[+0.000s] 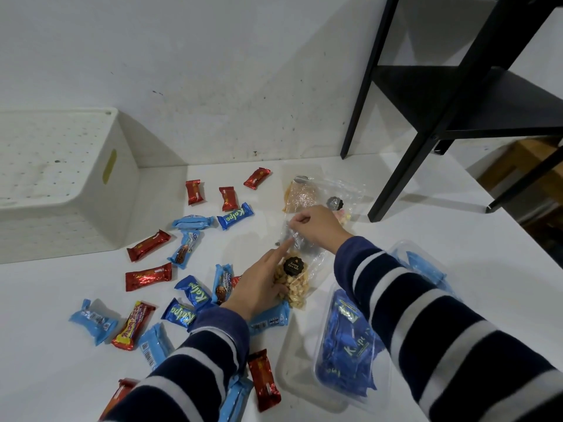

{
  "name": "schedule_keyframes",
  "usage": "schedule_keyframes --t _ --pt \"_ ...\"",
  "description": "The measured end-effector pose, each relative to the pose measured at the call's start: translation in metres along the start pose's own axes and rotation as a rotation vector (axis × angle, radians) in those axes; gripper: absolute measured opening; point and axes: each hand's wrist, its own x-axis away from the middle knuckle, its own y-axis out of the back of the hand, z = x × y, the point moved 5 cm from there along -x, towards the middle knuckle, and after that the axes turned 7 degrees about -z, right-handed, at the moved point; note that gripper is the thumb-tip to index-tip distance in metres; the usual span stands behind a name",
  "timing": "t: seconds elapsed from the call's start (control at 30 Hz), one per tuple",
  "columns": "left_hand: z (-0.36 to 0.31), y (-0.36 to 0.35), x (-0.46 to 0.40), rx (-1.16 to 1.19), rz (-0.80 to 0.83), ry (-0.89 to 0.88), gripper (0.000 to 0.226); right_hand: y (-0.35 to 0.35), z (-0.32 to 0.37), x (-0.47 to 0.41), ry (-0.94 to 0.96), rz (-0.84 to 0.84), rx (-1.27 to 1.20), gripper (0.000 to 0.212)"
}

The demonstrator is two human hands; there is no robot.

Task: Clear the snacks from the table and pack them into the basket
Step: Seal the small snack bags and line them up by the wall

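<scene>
While most of the snacks are lying scattered across the white table (380,190), both hands are working on a single clear bag of nuts (293,283) near the middle. The left hand (262,286) is resting half-curled against the filled lower end of the bag, its index finger stretched out along the plastic, steadying it rather than lifting it. The right hand (316,225) is pinching the crumpled, empty top of the bag between thumb and fingertips, closed tight on the plastic. The bag is lying flat with its long axis running roughly away from the person and slightly to the right, the nut-filled end pointing toward the person and the pinched neck pointing toward the wall; a dark round label is facing up. This looks like the pick-up step for this one bag, with nothing visible in the white basket (100,190), which is standing at the far left against the wall, well apart from the bag. The next move probably calls for gathering the loose neck, lifting the bag clear of the blue wrapped bar (269,321) lying just beside the left wrist, and carrying it left over the red and blue bars into the basket without dragging them.
</scene>
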Motion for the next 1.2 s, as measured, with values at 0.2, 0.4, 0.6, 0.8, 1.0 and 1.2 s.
schedule_keyframes --t 0.2,0.4,0.6,0.8,1.0,1.2 --pt "-0.004 0.004 0.001 0.019 0.003 0.037 0.096 -0.006 0.007 0.003 0.010 0.032 0.062 0.019" --pt "0.004 0.003 0.000 0.094 0.011 0.073 0.101 0.004 0.004 0.004 0.051 0.045 0.073 0.019" --pt "0.002 0.011 -0.003 0.072 -0.046 0.087 0.091 0.024 -0.009 0.007 0.068 0.127 0.234 0.018" --pt "0.003 0.006 -0.007 0.294 0.002 0.203 0.060 0.019 -0.015 0.012 0.036 -0.002 0.167 0.020" --pt "-0.024 0.029 -0.028 0.482 -0.369 0.421 0.027 0.016 -0.004 0.019 0.123 0.005 0.068 0.016" --pt "-0.028 0.030 -0.031 0.577 -0.420 0.496 0.013 0.016 -0.007 0.024 0.106 -0.014 -0.005 0.020"
